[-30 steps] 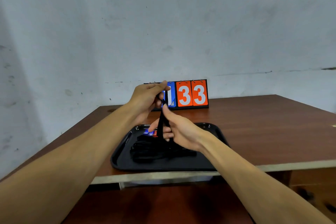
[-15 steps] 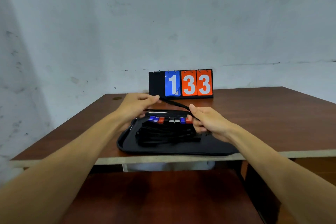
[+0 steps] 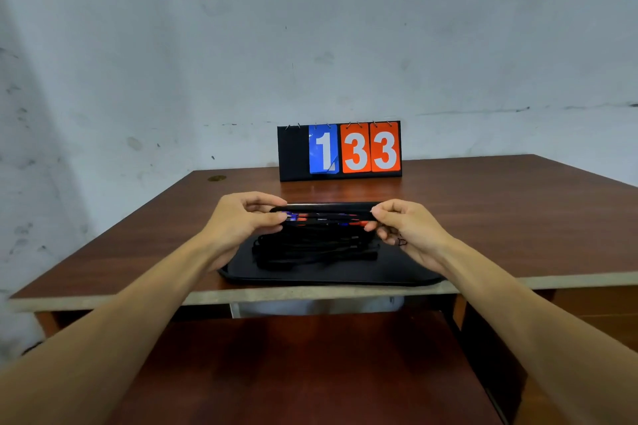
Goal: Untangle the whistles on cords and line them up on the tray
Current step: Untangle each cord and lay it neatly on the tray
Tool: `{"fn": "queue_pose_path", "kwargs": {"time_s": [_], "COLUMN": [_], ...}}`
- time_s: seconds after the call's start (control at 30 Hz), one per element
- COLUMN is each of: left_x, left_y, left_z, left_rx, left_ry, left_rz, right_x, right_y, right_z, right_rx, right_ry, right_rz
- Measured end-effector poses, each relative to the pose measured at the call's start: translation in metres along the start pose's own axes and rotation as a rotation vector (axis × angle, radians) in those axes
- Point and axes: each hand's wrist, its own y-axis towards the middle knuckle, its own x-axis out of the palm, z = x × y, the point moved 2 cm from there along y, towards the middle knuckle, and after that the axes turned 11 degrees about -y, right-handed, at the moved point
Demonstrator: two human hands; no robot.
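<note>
near done | small coloured plastic whistles [image 3: 297, 216] rowed 12 o'clock on black plastic tray [image 3: 397, 269] | left grip [image 3: 241, 221], right grip [image 3: 407, 227] pinching black cord [image 3: 328, 220], unplaced

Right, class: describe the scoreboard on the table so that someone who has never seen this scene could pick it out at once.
Start with the brown wooden table. Toward its far side, behind the black tray, stands a black flip scoreboard. It is the only upright thing on the table and the only one showing digits: a white 1 on a blue card, then 3 and 3 on orange cards.
</note>
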Motion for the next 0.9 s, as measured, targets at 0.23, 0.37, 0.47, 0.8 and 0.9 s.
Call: {"fn": "queue_pose_path", "kwargs": {"time_s": [0.23, 0.37, 0.47, 0.8, 0.9], "left_x": [-0.013, -0.026, -0.034, -0.043, -0.042], "left_y": [-0.005, -0.010, -0.018, -0.017, -0.013], "left_z": [-0.011, -0.014, -0.017, -0.024, -0.024], "left_rx": [0.049, 0.038, -0.005, 0.026, 0.042], "left_ry": [0.132, 0.252, 0.337, 0.706, 0.777], "left_rz": [0.064, 0.002, -0.081, -0.199, -0.183], "right_x": [-0.002, 0.002, 0.004, 0.007, 0.009], "right_y": [-0.006, -0.009, -0.013, -0.013, -0.012], "right_z": [-0.002, -0.003, -0.002, 0.002, 0.004], "right_rx": [-0.042, -0.050, -0.050, -0.107, -0.114], "right_ry": [-0.189, -0.298, -0.388, -0.645, -0.666], "right_rz": [-0.004, -0.063, -0.156, -0.195, -0.185]}}
